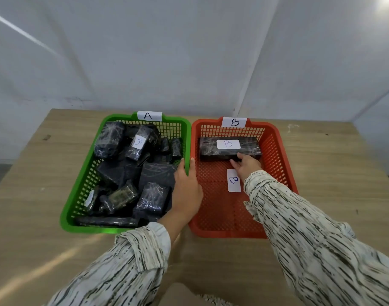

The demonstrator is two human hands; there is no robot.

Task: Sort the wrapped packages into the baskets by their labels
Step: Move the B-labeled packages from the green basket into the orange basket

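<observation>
Long B package [230,149]: lies at the back of the red basket [286,164], your right hand [246,165] straight-fingered on its near edge, left hand [187,191] on the green basket [89,228] rim, grip unclear; the loose label [233,180] risks a misfiled package.

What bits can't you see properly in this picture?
All head view:
1. Most labels in the green basket: hidden by piled packages; only one B label shows.
2. A small white label, near left corner: too tilted to read.
3. The left hand: fingers mostly hidden behind its own back, so grip unclear.
4. The long package: front partly behind the right hand.
</observation>
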